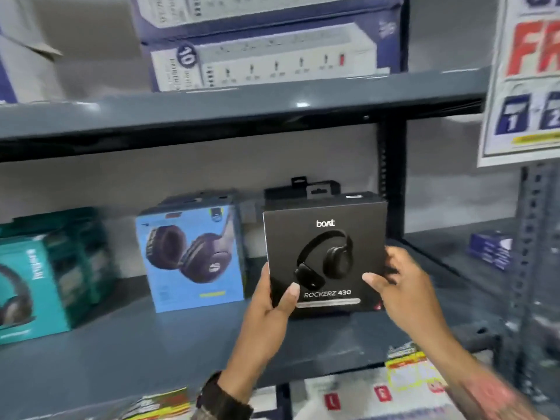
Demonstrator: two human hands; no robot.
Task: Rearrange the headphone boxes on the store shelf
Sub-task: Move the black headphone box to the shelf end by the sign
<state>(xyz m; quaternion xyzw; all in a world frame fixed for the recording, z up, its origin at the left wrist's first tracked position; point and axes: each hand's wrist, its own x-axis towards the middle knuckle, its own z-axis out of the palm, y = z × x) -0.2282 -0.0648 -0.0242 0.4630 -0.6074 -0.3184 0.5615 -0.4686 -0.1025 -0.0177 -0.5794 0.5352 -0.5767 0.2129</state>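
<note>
Both hands on a black boAt Rockerz 430 box (325,256), centre-right of frame.
Left hand (268,307) pinches its lower-left corner, right hand (403,286) grips the right edge, over the grey shelf (151,344); blue headphone box (191,256) sits left, teal one (30,286) far left.

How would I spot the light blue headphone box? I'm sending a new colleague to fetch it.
Find the grey metal shelf holding headphone boxes. The light blue box stands mid-shelf, between the teal boxes to its left and the black box held in both hands. It alone is pale blue, with large dark purple headphones pictured on its front.
</note>
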